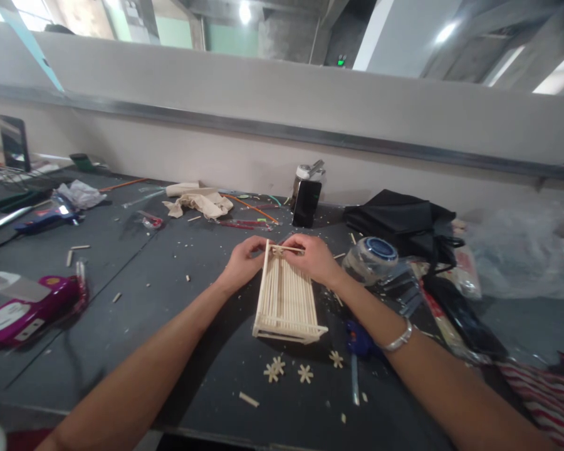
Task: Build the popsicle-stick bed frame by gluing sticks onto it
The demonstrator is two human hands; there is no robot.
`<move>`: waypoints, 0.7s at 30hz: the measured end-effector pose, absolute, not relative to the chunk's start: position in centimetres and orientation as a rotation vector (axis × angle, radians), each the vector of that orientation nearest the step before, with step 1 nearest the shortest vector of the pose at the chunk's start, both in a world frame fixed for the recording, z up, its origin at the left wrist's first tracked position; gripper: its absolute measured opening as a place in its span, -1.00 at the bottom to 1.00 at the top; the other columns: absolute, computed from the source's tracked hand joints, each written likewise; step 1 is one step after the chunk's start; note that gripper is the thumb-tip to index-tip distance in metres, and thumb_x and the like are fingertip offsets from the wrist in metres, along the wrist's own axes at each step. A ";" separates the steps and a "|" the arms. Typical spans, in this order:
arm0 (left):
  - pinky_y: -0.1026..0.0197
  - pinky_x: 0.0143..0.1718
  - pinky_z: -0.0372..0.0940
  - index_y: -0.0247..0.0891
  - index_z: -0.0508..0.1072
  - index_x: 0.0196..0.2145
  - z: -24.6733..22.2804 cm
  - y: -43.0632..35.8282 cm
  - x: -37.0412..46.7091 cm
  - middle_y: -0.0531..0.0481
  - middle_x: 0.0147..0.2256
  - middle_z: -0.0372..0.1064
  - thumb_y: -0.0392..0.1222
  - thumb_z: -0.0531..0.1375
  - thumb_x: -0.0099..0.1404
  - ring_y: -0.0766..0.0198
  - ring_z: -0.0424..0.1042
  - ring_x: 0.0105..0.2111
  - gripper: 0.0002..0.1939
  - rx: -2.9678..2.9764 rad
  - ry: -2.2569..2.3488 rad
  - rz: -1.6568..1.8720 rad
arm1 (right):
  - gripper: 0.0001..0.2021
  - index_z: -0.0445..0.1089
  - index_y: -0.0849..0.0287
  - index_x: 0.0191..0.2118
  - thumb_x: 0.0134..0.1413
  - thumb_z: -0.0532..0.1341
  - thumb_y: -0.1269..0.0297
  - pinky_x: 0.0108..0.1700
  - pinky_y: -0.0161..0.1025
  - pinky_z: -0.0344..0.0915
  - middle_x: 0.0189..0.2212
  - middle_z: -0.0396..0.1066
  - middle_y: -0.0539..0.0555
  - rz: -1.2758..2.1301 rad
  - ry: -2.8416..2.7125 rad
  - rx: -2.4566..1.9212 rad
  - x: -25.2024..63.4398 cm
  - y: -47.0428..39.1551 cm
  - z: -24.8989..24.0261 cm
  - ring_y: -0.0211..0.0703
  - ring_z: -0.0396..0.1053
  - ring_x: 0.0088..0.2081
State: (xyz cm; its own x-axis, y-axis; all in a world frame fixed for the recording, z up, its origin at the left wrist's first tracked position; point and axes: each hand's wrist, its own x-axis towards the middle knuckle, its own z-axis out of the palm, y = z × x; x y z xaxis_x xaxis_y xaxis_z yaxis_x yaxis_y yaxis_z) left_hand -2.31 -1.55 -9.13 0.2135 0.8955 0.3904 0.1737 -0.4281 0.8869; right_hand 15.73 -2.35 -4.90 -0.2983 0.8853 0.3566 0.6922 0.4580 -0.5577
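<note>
A small frame of pale wooden sticks [289, 294], with a slatted panel and raised rails, stands tilted over the dark table in the middle. My left hand [247, 260] is closed on its far left corner. At the far end, the fingers of my right hand [313, 258] are closed by a crossing stick [289, 248]; the fingertips are partly hidden. A small star-shaped stick piece seems to sit between my hands there. Several more wooden star pieces [305, 374] lie in front of the frame, close to a loose short stick [249, 399].
To the right are a blue glue gun [357, 338], a clear jar with blue lid [376, 254], a black bag [399, 219] and a plastic bag [521, 250]. A phone [306, 203] leans at the back. A purple tool [32, 307] lies left.
</note>
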 end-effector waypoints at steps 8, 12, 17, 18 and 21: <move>0.22 -0.18 0.27 -0.29 0.50 -0.30 -9.1 -1.6 -2.3 -0.05 -0.30 0.45 -0.26 0.18 0.16 0.26 0.38 -0.28 -0.86 1.785 0.981 1.270 | -0.95 0.46 0.16 -0.40 -0.05 0.23 0.39 -0.31 -0.29 0.26 -0.44 0.51 0.03 0.373 -2.107 -1.330 15.7 -2.3 -4.6 -0.20 0.41 -0.38; 0.24 -0.21 0.27 -0.28 0.50 -0.33 -9.0 -1.6 -2.3 -0.03 -0.34 0.44 -0.28 0.17 0.16 0.28 0.38 -0.31 -0.87 1.801 0.974 1.267 | -0.94 0.46 0.17 -0.42 -0.03 0.25 0.33 -0.33 -0.29 0.25 -0.45 0.50 0.04 0.351 -2.133 -1.339 15.6 -2.3 -4.3 -0.20 0.40 -0.40; 0.24 -0.23 0.25 -0.29 0.50 -0.35 -8.9 -1.7 -2.3 -0.02 -0.38 0.41 -0.28 0.16 0.18 0.29 0.36 -0.33 -0.88 1.821 0.977 1.280 | -0.93 0.46 0.17 -0.40 -0.03 0.25 0.31 -0.33 -0.29 0.27 -0.43 0.51 0.05 0.395 -2.128 -1.331 15.7 -2.2 -4.4 -0.20 0.41 -0.40; 0.24 -0.24 0.24 -0.30 0.50 -0.35 -8.9 -1.7 -2.3 -0.02 -0.38 0.41 -0.28 0.16 0.18 0.29 0.35 -0.33 -0.88 1.821 0.977 1.279 | -0.93 0.46 0.17 -0.40 -0.03 0.25 0.32 -0.33 -0.29 0.28 -0.43 0.51 0.05 0.412 -2.116 -1.327 15.8 -2.1 -4.5 -0.20 0.41 -0.39; 0.25 -0.25 0.24 -0.30 0.50 -0.37 -8.8 -1.7 -2.3 -0.01 -0.39 0.40 -0.26 0.17 0.17 0.29 0.35 -0.34 -0.89 1.818 0.980 1.273 | -0.94 0.46 0.18 -0.39 -0.04 0.26 0.32 -0.32 -0.30 0.29 -0.43 0.52 0.04 0.448 -2.091 -1.316 15.9 -1.9 -5.0 -0.20 0.42 -0.39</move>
